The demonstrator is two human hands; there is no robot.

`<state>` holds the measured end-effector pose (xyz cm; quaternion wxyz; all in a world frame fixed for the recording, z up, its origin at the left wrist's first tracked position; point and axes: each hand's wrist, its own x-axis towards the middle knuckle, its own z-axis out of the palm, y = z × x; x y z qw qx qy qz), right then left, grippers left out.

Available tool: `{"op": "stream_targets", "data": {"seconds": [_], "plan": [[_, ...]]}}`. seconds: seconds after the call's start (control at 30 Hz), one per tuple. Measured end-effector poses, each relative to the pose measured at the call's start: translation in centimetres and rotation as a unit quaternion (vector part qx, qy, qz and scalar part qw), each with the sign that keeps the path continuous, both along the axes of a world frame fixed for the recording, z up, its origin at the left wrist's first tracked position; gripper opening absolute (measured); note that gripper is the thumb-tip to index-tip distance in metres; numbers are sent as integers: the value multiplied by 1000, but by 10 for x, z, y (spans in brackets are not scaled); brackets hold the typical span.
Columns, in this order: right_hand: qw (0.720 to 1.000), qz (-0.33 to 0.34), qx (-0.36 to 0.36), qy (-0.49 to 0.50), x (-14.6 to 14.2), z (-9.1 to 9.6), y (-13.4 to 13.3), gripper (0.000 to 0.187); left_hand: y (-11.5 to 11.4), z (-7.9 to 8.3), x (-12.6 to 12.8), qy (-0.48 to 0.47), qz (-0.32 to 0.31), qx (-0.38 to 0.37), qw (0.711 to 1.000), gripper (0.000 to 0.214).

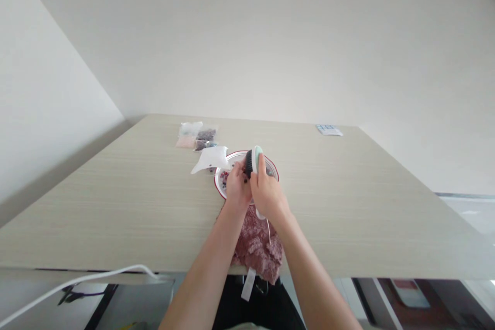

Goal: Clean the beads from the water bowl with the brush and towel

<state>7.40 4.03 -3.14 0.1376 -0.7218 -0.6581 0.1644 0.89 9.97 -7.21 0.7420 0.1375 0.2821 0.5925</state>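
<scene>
My right hand [266,191] is wrapped round a brush [255,157] with a pale green and white back and dark bristles. Its bristles face left, towards my left hand [237,185]. The fingers of that hand are curled close to the bristles, and small dark bits show beside them; what they pinch, if anything, is hidden. Both hands are above a white plate [273,167] with a red rim. Small red and dark beads [223,179] lie in it. A white packet or sheet [212,159] overlaps the plate's left rim. Below the hands lies a pink fluffy cloth [257,242].
Small clear bags [193,134] with pale and dark contents lie at the back left of the table [348,206]. A blue and white flat pack [329,130] is at the back right. The cloth's white tag [248,283] hangs over the front edge. A white cable [116,270] runs at lower left.
</scene>
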Motion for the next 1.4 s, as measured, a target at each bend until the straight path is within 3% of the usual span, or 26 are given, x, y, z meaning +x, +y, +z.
{"op": "stream_targets", "data": {"seconds": [0.17,0.3,0.37,0.5,0.67,0.97,1.13,1.23,1.4], "plan": [[987,25,70,146,24,-17,15,58,5,6,-2,-94,-34,-6,995,35],[973,-51,56,219,49,-30,17,52,11,6,-10,-118,-19,-89,989,28],[973,-98,49,201,64,-38,18,44,11,6,-17,-122,-46,-108,986,30],[977,-167,21,129,92,-55,18,38,8,8,-27,-101,-95,-61,988,39],[981,-192,-3,30,105,-72,14,36,1,10,-25,-21,-109,-19,994,41],[984,-170,12,-54,117,-78,12,37,-2,7,-30,35,-135,22,990,39],[981,-161,69,-82,116,-68,2,35,-3,9,-38,13,-106,-12,994,34],[989,-103,80,-74,105,-58,-8,35,-4,12,-41,-3,-58,-72,996,29],[998,36,19,-39,88,-55,-24,33,-8,21,-42,-42,-35,-114,992,25]]}}
